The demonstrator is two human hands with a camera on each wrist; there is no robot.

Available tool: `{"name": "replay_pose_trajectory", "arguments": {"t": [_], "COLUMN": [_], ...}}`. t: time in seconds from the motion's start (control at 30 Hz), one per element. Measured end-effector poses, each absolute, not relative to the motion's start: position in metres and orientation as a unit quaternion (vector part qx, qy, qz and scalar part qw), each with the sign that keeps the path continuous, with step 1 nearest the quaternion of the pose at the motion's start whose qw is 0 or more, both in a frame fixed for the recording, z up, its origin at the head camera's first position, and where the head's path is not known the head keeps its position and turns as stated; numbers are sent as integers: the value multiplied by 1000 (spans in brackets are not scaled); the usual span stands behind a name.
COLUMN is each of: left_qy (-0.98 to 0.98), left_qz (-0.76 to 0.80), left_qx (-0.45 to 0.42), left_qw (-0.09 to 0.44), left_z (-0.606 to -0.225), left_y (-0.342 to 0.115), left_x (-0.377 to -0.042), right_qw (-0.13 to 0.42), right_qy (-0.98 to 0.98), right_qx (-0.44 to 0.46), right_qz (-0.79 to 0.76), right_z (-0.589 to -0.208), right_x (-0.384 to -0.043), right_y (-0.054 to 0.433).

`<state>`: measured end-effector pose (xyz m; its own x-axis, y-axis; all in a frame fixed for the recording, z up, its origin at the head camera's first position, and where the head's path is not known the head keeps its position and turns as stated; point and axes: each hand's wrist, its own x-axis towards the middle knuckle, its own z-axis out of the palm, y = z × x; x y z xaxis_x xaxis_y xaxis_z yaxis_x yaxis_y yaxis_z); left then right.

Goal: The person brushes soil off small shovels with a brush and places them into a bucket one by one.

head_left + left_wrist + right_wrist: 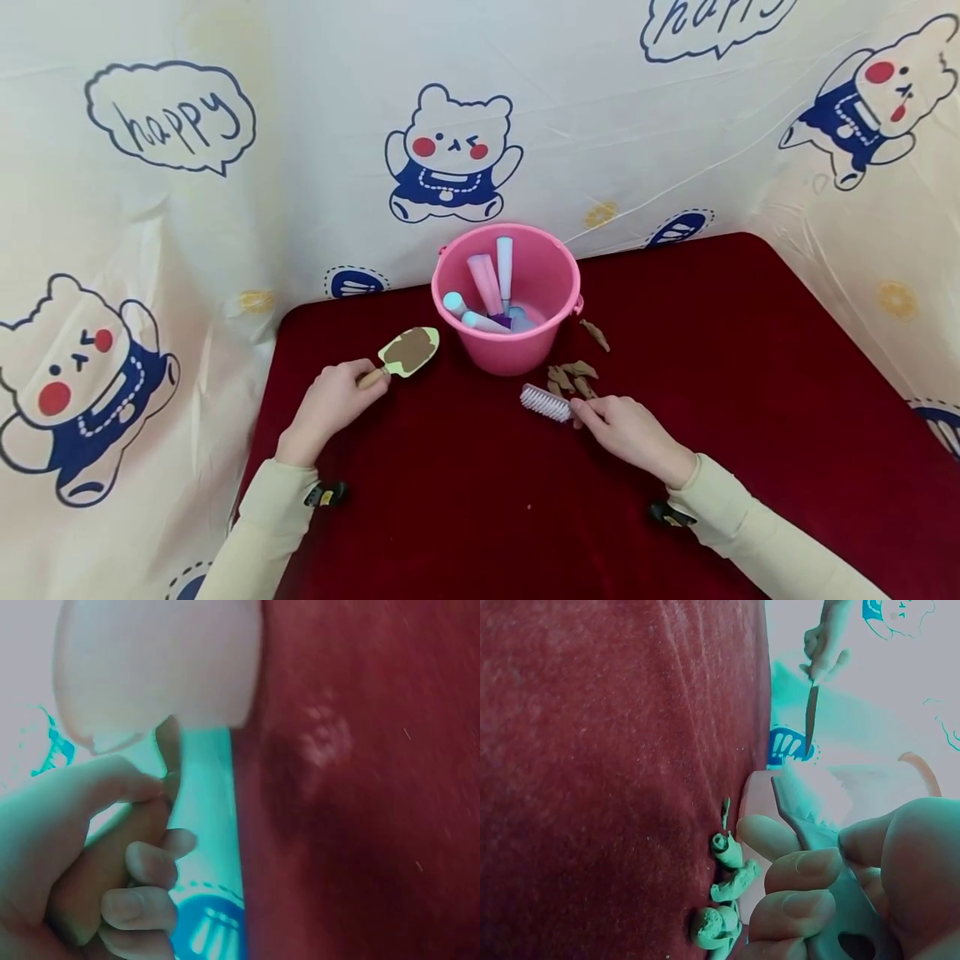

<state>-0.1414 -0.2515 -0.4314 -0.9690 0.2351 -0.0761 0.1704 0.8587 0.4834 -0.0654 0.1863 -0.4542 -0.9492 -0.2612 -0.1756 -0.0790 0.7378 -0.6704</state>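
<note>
My left hand (333,406) grips the wooden handle of a small trowel (409,350) over the left side of the table. The trowel's pale green blade bears a brown patch on its upper face. In the left wrist view, thumb and fingers curl round the handle (116,862). On the right, my right hand (633,432) holds a scrub brush (546,403) by its handle, the white bristles pointing left. Close behind the brush lie several brown clay-like scraps (576,369), also seen in the right wrist view below the brush (829,885).
A pink bucket (510,354) stands at the table's back, between the hands. Several pastel-handled items (486,283) lean inside it. One brown scrap (596,335) lies apart, right of the bucket. Dark red cloth covers the table (465,500); a printed curtain (315,125) hangs behind.
</note>
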Motion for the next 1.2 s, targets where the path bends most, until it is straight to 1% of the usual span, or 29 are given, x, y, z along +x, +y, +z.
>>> {"name": "replay_pose_trajectory", "arguments": {"t": [0.13, 0.27, 0.43, 0.63, 0.9, 1.03, 1.2], "left_qy": [956, 950, 943, 934, 919, 912, 912], "left_qz": [242, 242, 246, 253, 249, 256, 258], "left_qx": [144, 176, 205, 234, 283, 300, 300], "left_qw": [82, 86, 89, 98, 116, 116, 109], "left_z": [-421, -415, -414, -409, -402, -403, -406], "left_y": [-238, -224, -207, -185, -160, -148, -136], "left_x": [-129, -118, -102, -87, -76, -73, -72], "right_qw": [125, 119, 113, 92, 78, 73, 62], "right_qy": [925, 926, 929, 933, 936, 937, 945], "right_qx": [-90, -92, -82, -78, -74, -73, -84], "right_qz": [-347, -345, -343, -340, -335, -333, -311], "right_z": [-453, -451, -447, -442, -442, -441, -434], "right_x": [-66, -66, -65, -64, -64, -65, -66], "right_y": [190, 191, 193, 195, 199, 201, 201]}}
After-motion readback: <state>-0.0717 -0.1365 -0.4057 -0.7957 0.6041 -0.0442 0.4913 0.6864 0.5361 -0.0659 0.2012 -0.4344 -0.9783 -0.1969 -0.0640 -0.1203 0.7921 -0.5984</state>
